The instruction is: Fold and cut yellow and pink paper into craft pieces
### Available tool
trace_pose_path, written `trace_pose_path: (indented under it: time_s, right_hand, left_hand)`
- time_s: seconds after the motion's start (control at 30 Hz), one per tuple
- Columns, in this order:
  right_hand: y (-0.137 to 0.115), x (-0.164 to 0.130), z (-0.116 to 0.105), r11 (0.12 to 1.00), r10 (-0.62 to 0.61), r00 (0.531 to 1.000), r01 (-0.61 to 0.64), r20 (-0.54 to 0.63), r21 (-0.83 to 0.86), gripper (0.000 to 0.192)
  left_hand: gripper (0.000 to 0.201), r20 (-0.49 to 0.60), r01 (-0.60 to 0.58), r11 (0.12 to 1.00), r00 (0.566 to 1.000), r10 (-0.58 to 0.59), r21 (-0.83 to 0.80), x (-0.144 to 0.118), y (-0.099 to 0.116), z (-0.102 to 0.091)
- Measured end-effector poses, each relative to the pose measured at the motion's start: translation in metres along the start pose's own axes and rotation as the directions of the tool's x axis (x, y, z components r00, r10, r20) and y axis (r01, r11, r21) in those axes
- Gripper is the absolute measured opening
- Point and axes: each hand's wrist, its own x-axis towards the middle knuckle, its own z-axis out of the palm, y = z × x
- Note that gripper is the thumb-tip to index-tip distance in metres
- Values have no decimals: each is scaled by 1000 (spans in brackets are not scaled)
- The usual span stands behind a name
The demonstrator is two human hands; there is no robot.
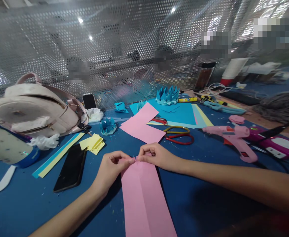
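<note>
A long strip of pink paper (144,200) lies lengthwise before me, with a crease running down its middle. At its far edge, my left hand (113,166) pinches the left side between thumb and fingers. Close beside it, my right hand (156,157) grips the same edge on the right side, the thumbs nearly meeting at the crease. Just beyond my hands rest pink paper pieces (144,126), overlapping at an angle. Scissors with red and yellow handles (179,135) sit to the right of those pieces, their blades partly hidden under the paper.
On the left are a phone (71,168), yellow paper pieces (93,144), paper strips (57,154), a white plastic knife (5,179) and a backpack (35,105). A pink glue gun (233,135) and purple power strip (275,141) lie right. Folded blue paper (167,95) stands behind, before a perforated metal screen (109,42).
</note>
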Motion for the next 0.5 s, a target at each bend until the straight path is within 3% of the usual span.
trace_pose_path:
  time_s: [0.17, 0.3, 0.5]
  right_hand:
    - [2, 0, -1, 994, 82, 990, -74, -115, 78, 37]
    - [6, 1, -4, 984, 118, 989, -105, -84, 146, 43]
    - [6, 2, -5, 982, 128, 985, -111, -115, 151, 40]
  left_hand:
    - [33, 117, 124, 985, 987, -110, -122, 3, -3, -6]
    - [37, 22, 121, 981, 993, -119, -152, 1, -4, -9]
    - [42, -25, 116, 978, 992, -122, -173, 0, -4, -10]
